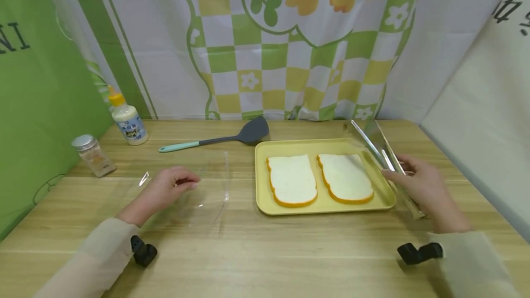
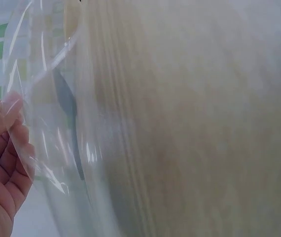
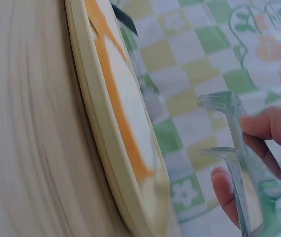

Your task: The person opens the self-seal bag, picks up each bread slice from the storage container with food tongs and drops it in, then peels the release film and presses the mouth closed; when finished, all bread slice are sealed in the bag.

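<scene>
"What does the left hand (image 1: 171, 185) have?"

"Thumb and fingers pinch the edge of a clear, glossy sheet of thin plastic (image 2: 47, 123), at the left of the tabletop (image 1: 269, 256). It is see-through, with bright streaks where it bends (I can't tell whether it is a bag)."

"And the right hand (image 1: 426, 187)?"

"It grips shiny, silvery metal tongs (image 3: 239, 138), thumb on one side, fingers on the other. Their two long arms stand apart, tips bent and pointing to the far side. From the head camera they cross the far right corner of the tray; how high they are, I can't tell."

"Which tray?"

"A pale yellow, rectangular tray (image 1: 323, 211) with rounded corners and a low rim, right of the middle. Two flat white bread slices with orange-brown crusts lie on it: the left slice (image 1: 291, 178) is nearly upright to us, the right slice (image 1: 345, 176) slightly turned. They lie apart."

"What else is about?"

"A dark grey spatula with a mint-green handle (image 1: 252, 130) lies beyond the plastic, its head just beside the tray's far left corner. At the far left stands a white squeeze bottle with a yellow cap (image 1: 131, 123); nearer, a clear shaker with a silvery lid (image 1: 95, 157)."
</scene>
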Action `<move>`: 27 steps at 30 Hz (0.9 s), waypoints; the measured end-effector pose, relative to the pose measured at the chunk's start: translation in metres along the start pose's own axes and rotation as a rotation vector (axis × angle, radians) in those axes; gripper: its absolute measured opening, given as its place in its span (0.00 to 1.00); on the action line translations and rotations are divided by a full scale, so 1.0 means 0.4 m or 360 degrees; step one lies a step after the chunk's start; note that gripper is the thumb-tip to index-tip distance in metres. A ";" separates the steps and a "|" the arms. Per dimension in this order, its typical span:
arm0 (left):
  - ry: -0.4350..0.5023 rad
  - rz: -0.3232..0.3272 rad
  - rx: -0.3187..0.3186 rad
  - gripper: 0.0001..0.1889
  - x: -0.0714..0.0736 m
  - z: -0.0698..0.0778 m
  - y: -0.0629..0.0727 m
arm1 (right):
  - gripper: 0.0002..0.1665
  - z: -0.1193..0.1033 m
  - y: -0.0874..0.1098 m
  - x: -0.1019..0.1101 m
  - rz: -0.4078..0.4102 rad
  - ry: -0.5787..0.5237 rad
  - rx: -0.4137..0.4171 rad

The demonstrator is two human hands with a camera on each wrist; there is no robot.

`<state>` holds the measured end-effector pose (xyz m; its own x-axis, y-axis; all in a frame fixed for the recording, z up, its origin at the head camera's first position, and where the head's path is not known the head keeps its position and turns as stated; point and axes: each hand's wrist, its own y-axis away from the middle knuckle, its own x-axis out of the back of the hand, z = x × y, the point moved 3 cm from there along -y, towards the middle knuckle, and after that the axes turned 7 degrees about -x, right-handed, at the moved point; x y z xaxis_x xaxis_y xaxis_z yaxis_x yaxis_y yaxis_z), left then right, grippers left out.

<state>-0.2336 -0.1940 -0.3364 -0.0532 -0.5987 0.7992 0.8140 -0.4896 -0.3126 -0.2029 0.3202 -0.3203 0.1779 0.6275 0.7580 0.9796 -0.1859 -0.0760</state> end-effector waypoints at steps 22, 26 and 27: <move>0.0040 0.0007 -0.0035 0.06 -0.002 -0.004 0.008 | 0.21 -0.121 -0.020 -0.159 -0.0691 -0.0263 0.0133; 0.0036 0.0000 -0.0022 0.07 -0.001 -0.006 0.009 | 0.25 -0.125 -0.024 -0.164 -0.0706 -0.0297 0.0094; 0.0033 -0.0003 -0.0017 0.07 -0.001 -0.007 0.008 | 0.26 -0.127 -0.024 -0.165 -0.0711 -0.0313 0.0090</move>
<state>-0.2325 -0.1972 -0.3392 -0.0668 -0.6110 0.7888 0.8076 -0.4973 -0.3168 -0.2288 0.2422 -0.3369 -0.2519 0.7684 0.5883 0.9667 0.1719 0.1894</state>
